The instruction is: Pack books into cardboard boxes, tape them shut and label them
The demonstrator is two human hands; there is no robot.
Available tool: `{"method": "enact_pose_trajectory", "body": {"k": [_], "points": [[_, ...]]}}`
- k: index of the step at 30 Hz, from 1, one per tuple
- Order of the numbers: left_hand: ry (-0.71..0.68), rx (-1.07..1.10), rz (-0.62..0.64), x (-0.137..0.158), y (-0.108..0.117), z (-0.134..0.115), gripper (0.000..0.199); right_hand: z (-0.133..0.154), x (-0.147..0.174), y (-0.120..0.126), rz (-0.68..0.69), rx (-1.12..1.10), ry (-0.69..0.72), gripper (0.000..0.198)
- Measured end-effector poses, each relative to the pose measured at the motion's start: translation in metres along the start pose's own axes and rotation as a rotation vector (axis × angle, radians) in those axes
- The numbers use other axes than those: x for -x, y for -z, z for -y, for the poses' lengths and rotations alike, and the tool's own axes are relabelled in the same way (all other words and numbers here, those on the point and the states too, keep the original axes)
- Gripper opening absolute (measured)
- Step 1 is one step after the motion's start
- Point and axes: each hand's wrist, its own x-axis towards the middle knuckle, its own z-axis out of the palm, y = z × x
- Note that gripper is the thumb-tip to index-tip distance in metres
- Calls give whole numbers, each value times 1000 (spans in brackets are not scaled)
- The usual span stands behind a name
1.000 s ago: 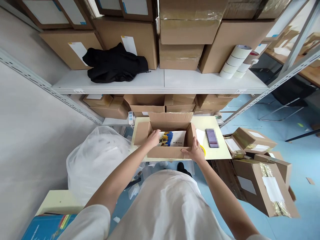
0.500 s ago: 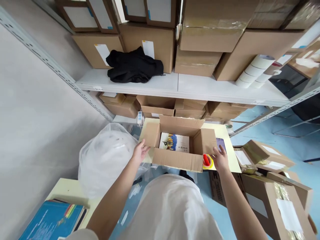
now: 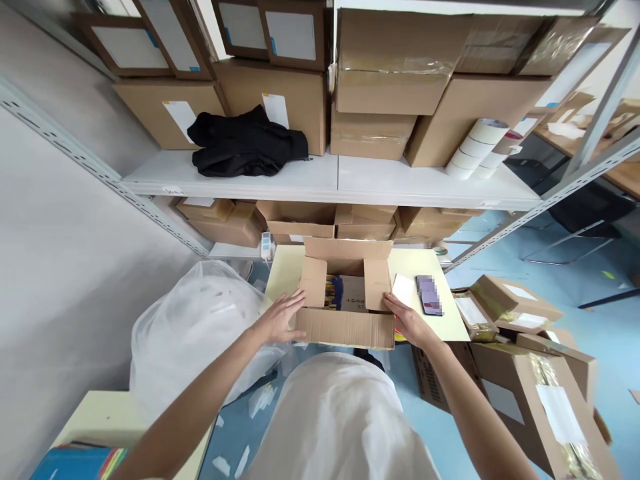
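Observation:
An open cardboard box (image 3: 345, 330) stands in front of me on a pale yellow table (image 3: 453, 320). Its two side flaps lean inward over the opening, while the back flap stands up and the front flap hangs toward me. Inside lies a book (image 3: 354, 293) with a blue and yellow picture, partly covered by the flaps. My left hand (image 3: 280, 318) rests on the left side of the box, fingers stretched and thumb apart near the front flap. With fingers extended, my right hand (image 3: 407, 321) touches the right side flap. Something yellow and red, a tape roll (image 3: 399, 333), is mostly hidden beside it.
A phone (image 3: 429, 295) and a white paper (image 3: 403, 289) lie right of the box. A bulging clear plastic bag (image 3: 200, 333) is at left. Cardboard boxes (image 3: 545, 393) pile up on the right floor. A shelf (image 3: 320, 187) behind holds boxes, black cloth (image 3: 247, 143) and label rolls (image 3: 473, 150).
Both hands have moved inward against the box, and its side flaps have folded in from outward, covering part of the book. The view has shifted slightly to the right.

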Motion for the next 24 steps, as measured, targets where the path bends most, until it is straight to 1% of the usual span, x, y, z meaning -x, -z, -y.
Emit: {"method": "enact_pose_trajectory", "body": {"k": [2, 3, 4, 6, 9, 12, 14, 15, 16, 18, 19, 20, 22, 24], "points": [[-57, -110, 87, 5, 8, 12, 107, -13, 8, 4, 66, 114, 17, 70], [-79, -158, 109, 6, 11, 17, 110, -18, 10, 5, 90, 170, 17, 73], [-97, -200, 119, 6, 12, 22, 108, -21, 11, 6, 110, 215, 23, 74], [-120, -246, 100, 2, 11, 28, 91, -24, 9, 6, 130, 245, 44, 74], [-121, -198, 9, -4, 5, 36, 63, -24, 5, 8, 107, 139, 46, 71], [-104, -62, -93, -5, -4, 41, 43, -23, 1, 11, 39, -59, 9, 53], [-72, 51, -191, -7, -12, 40, 31, -22, -3, 10, -17, -191, -64, 35], [-41, 106, -256, -8, -16, 39, 29, -21, -6, 9, -58, -253, -124, 30], [4, 156, -327, -11, -19, 36, 28, -21, -10, 7, -116, -311, -194, 30], [116, 259, -464, -19, -26, 31, 26, -21, -21, 2, -257, -407, -315, 37], [167, 311, -520, -23, -28, 28, 29, -22, -28, 1, -314, -437, -347, 44], [206, 353, -567, -27, -30, 26, 35, -24, -35, 1, -348, -447, -359, 57], [225, 367, -613, -34, -29, 20, 49, -29, -50, 6, -334, -405, -334, 89], [195, 283, -594, -39, -25, 14, 52, -35, -68, 17, -281, -313, -274, 115]]}}
